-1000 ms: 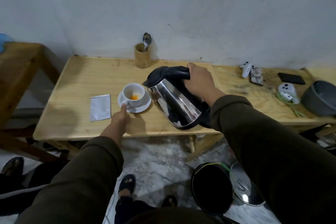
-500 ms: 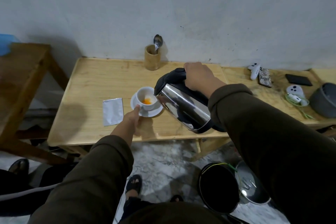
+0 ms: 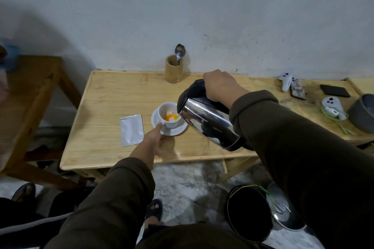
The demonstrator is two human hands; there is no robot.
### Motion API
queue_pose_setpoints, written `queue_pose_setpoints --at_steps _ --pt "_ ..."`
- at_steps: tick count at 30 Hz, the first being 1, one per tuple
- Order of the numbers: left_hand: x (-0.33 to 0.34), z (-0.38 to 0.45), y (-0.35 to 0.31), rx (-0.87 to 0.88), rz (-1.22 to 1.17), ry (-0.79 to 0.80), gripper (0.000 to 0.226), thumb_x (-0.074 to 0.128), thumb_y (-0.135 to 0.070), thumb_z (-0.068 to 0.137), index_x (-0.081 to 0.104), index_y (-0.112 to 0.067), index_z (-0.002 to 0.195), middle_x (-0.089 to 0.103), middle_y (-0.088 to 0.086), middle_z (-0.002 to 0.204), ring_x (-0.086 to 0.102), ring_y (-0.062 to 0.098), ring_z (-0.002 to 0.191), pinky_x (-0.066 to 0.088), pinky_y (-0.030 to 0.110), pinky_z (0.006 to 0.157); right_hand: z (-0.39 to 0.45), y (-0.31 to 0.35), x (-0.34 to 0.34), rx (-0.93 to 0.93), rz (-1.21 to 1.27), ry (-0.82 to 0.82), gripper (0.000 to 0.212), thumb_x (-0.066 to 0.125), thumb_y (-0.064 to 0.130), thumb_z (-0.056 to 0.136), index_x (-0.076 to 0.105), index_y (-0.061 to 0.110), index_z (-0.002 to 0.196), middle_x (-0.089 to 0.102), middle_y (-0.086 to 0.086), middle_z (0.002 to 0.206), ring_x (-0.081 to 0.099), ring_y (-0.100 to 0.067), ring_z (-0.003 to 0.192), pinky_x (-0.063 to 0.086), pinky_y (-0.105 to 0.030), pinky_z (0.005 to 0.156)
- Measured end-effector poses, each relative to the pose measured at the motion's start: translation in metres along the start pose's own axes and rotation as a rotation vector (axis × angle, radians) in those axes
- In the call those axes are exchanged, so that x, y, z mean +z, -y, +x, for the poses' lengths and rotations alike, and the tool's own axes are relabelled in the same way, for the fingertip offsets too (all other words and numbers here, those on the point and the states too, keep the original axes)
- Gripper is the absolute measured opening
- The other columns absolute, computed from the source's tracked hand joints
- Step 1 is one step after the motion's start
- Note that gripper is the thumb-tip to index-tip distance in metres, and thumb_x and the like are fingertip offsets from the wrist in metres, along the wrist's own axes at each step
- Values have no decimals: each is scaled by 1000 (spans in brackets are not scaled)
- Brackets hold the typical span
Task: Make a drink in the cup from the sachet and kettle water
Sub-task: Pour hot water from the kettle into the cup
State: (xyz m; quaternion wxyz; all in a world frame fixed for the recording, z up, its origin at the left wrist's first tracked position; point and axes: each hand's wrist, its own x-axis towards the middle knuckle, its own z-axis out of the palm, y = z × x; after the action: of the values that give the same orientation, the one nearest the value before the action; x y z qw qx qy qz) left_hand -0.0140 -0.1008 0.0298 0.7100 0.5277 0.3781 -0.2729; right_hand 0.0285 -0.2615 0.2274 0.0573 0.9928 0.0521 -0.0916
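Tipping the kettle (image 3: 208,121) toward the cup (image 3: 169,114), I hold its black handle tight in my right hand (image 3: 221,87). My fingers are wrapped all the way around the handle. The kettle is shiny steel with a black lid, and it leans down to the left. Its spout is right over the rim of the cup, on the cup's right side.

The cup is white and sits on a white saucer (image 3: 174,130) near the middle of the wooden counter (image 3: 113,97). Inside the cup I see orange powder and something pale next to it. I cannot tell if water is coming out.

My left hand (image 3: 154,137) reaches in from the near side. My thumb touches the near left edge of the saucer, and my fingers are curled under its rim, so the hand is holding the saucer.

The silver sachet (image 3: 132,130) lies flat on the counter, just left of the saucer. It is not touching the saucer.

At the far edge of the counter, by the wall, stands a wooden holder (image 3: 174,70) with a spoon (image 3: 179,51) sticking up out of it.

Far to the right are a white controller (image 3: 285,82), a black phone (image 3: 335,90) and a grey bowl (image 3: 362,113). On the floor at the near right sits a black pot (image 3: 249,212).
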Motion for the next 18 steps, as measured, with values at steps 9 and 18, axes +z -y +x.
queue_pose_setpoints --at_steps 9,18 --pt "1 4 -1 -23 -5 -20 60 53 -54 86 51 -6 122 60 16 116 54 35 115 40 56 102 1 7 -3 -3 -32 7 30 49 5 90 53 7 119 55 -14 121 54 -33 111 41 -34 75" --pt "2 7 1 -25 -34 -45 62 53 -53 87 49 -6 128 60 16 125 52 34 119 37 55 105 1 11 -5 7 -28 8 28 46 6 92 54 7 118 56 -13 118 55 -32 109 39 -34 73"
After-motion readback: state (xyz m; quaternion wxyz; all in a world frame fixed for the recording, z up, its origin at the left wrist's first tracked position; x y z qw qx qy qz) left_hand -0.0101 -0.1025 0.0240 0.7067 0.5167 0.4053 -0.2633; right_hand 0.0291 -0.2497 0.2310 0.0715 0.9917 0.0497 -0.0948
